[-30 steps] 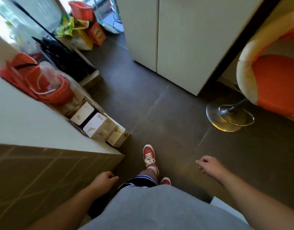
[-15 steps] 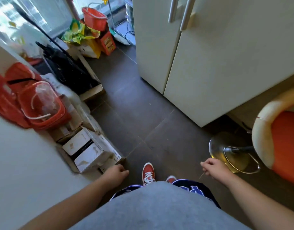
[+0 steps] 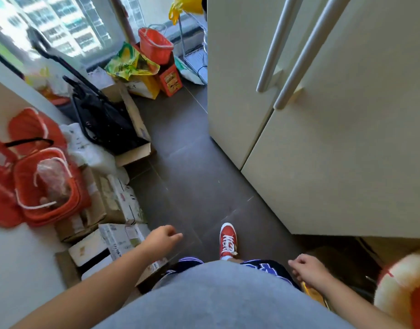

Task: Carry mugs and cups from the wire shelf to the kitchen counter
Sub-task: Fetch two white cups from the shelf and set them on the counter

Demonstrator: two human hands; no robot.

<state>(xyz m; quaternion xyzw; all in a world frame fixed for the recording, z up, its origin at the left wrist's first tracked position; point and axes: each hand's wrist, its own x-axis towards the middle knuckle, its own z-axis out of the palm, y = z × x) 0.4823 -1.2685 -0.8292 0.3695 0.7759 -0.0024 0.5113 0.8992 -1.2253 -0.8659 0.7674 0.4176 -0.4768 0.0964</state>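
Your shoe (image 3: pixel 228 239) at lower centre is red with white laces. Your shirt (image 3: pixel 218 298) is grey, your shorts (image 3: pixel 263 267) black with purple lettering. The floor (image 3: pixel 194 186) is dark grey tile; the cabinet doors (image 3: pixel 346 162) at right are cream. An orange-red basket (image 3: pixel 50 212) with white trim sits at left, and a red bucket (image 3: pixel 155 45) at upper centre.

- Floor (image 3: pixel 187 176): dark matt tiles, smooth.
- Cabinet doors (image 3: pixel 346 150), right: smooth cream satin, with brushed metal bar handles (image 3: pixel 299 55).
- Red basket (image 3: pixel 47 186), left: glossy plastic.
- Boxes (image 3: pixel 114 205), lower left: matt cardboard.
- Shoe (image 3: pixel 228 238): red canvas cloth.
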